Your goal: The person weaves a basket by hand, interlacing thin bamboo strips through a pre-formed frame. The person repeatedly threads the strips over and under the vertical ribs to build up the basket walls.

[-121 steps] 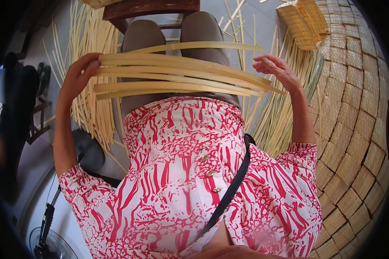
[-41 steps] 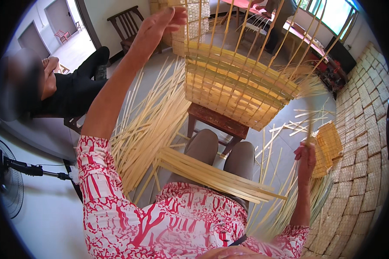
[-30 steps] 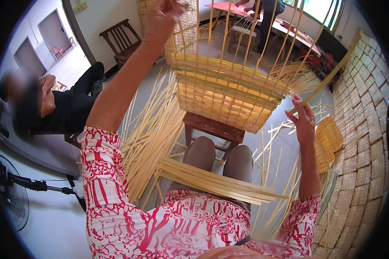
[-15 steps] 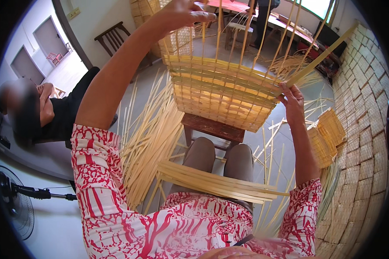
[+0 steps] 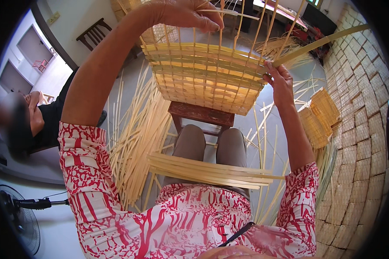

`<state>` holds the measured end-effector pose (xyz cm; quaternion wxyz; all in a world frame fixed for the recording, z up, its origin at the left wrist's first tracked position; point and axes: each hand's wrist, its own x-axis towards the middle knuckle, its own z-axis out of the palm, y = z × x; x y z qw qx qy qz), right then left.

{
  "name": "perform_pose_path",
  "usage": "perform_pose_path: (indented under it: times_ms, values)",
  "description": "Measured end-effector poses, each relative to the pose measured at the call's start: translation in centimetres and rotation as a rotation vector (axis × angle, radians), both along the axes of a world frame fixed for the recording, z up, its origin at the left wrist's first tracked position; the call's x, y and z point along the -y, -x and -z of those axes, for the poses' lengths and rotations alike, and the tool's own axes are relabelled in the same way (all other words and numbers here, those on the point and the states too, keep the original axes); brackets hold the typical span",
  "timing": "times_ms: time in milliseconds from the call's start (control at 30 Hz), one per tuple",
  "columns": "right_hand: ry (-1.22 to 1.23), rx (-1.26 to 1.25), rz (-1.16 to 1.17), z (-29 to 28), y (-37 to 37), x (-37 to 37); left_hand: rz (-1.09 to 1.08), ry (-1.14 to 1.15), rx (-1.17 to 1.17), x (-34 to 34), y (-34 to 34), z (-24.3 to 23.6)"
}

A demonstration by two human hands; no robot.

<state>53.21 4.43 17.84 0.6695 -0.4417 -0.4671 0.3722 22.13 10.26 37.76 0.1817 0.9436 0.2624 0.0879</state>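
A partly woven bamboo basket [image 5: 203,80] rests tilted on a small red-brown wooden stool [image 5: 201,113] beyond my knees. Thin upright strips [image 5: 257,33] rise from its woven wall. My right hand [image 5: 282,81] pinches a flat greenish bamboo strip [image 5: 320,43] at the basket's right upper corner; its free end sticks out to the upper right. Above the far rim, my left hand [image 5: 183,14] has its thumb and fingers closed at one of the uprights, with a thin pale strip crossing beside them. Part of that hand is cut off by the top edge.
Across my lap lies a bundle of flat strips [image 5: 207,170]. Many loose strips [image 5: 138,142] cover the floor at left. Stacked woven panels [image 5: 358,129] line the right, near a small woven piece [image 5: 320,118]. A seated person [image 5: 52,116] and a fan [image 5: 19,216] are at left.
My left hand has come down and right along the uprights, its fingers now closer to the rim. The basket appears lower and farther left; my right hand still pinches the strip.
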Motion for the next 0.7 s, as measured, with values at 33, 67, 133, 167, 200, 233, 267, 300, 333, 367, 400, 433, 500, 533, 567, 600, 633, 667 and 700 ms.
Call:
perform_pose_path:
  times_ms: [33,67,133,167,200,233,267,300,333,367,400,433,500,533,567,600,633,667,700]
  values:
    - [0.001,-0.010,0.001,-0.2,0.1,0.1,-0.050,0.007,0.004,0.2,-0.1,0.1]
    - [0.006,-0.008,0.004,-0.1,0.1,0.1,-0.058,-0.039,0.015,-0.1,-0.3,0.3]
    - [0.016,-0.006,0.011,0.0,0.0,0.0,-0.075,-0.131,0.037,-0.8,-0.5,0.8]
    - [0.017,-0.003,0.014,0.1,-0.1,0.0,-0.079,-0.133,0.032,-0.9,-0.8,0.9]
    - [0.018,0.000,0.016,0.2,-0.3,-0.1,-0.084,-0.135,0.027,-1.0,-1.0,0.8]
    - [0.019,0.004,0.019,0.3,-0.4,-0.1,-0.088,-0.136,0.022,-1.1,-1.2,0.9]
    - [0.016,0.006,0.011,0.2,-0.2,0.0,-0.103,-0.137,0.019,-1.2,-1.3,1.0]
    - [0.012,0.008,0.003,0.0,0.1,0.1,-0.119,-0.137,0.016,-1.3,-1.3,1.2]
    - [0.009,0.010,-0.005,-0.1,0.2,0.2,-0.134,-0.138,0.013,-1.4,-1.3,1.4]
    - [0.014,0.014,0.000,0.0,0.2,0.2,-0.156,-0.140,0.027,-1.1,-1.4,1.3]
    - [0.019,0.018,0.005,0.0,0.1,0.0,-0.179,-0.142,0.041,-0.5,-1.4,1.2]
    - [0.025,0.022,0.009,0.1,0.0,0.0,-0.202,-0.144,0.055,-0.2,-1.3,1.1]
    - [0.019,0.015,-0.010,0.3,-0.3,-0.2,-0.222,-0.115,0.075,-0.6,-1.0,1.0]
    - [0.015,0.012,-0.020,0.3,-0.3,-0.2,-0.232,-0.100,0.085,-0.7,-0.8,0.9]
    - [0.024,0.013,-0.007,0.2,-0.2,-0.2,-0.294,-0.240,0.064,-0.8,-1.0,1.3]
    - [0.034,0.013,0.005,0.1,-0.1,-0.1,-0.355,-0.381,0.042,-0.9,-1.3,1.8]
    - [0.042,0.014,0.018,0.0,0.1,0.0,-0.416,-0.522,0.020,-0.8,-1.4,2.1]
    - [0.042,0.012,0.015,-0.1,0.0,0.0,-0.384,-0.409,0.006,-0.8,-1.6,2.0]
    - [0.041,0.010,0.013,0.0,-0.1,-0.1,-0.349,-0.296,-0.008,-0.9,-1.7,1.8]
